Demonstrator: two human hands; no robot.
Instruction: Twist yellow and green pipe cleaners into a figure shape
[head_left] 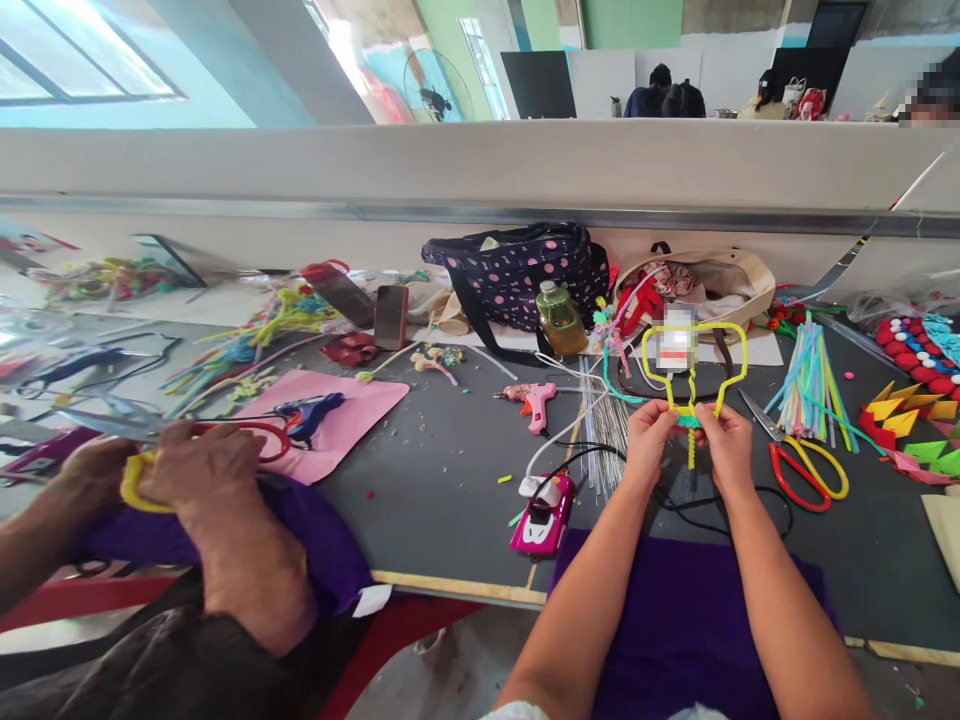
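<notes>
My left hand [651,437] and my right hand [723,440] are raised above the dark table, side by side. Between them they pinch a yellow pipe cleaner shape [691,388], a bent outline with a twisted stem in the middle. A short turquoise piece [688,421] crosses its lower part, between my thumbs. The twisted tail hangs below my fingers. To the right of my right hand lie scissors [801,476] with red and yellow handles. A bundle of thin metal wires [602,430] is left of my left hand.
A pink glue gun [538,405], a magenta power strip [545,518] and a bottle [561,318] stand left of my hands. Pastel pipe cleaners [810,385] are on the right. At left, a co-worker's hands [202,470] hold a yellow piece and red-handled scissors.
</notes>
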